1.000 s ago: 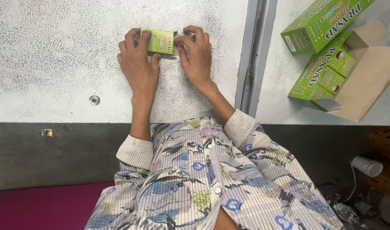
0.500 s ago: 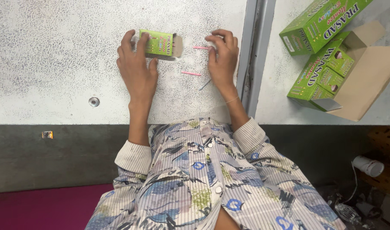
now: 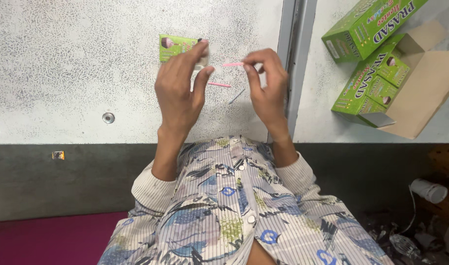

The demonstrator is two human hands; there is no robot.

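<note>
A small green box (image 3: 177, 46) lies on the speckled white table (image 3: 62, 73). My left hand (image 3: 180, 91) is at its right end, with forefinger and thumb pinching the pale open flap. My right hand (image 3: 266, 83) is raised a little to the right and pinches a thin pink stick (image 3: 233, 64) between thumb and fingertips. Between the two hands, a second pink stick (image 3: 219, 85) and a thin dark stick (image 3: 237, 96) lie loose on the table.
A metal strip (image 3: 295, 64) runs down the table just right of my right hand. Beyond it stand a large green carton (image 3: 369, 24) and an open cardboard box (image 3: 425, 83) holding several small green boxes (image 3: 367, 91). A round metal stud (image 3: 107, 118) sits at the left.
My right hand left the box, then picked one pink stick off the table and lifted it. My left hand rose and shifted to the box's right end.
</note>
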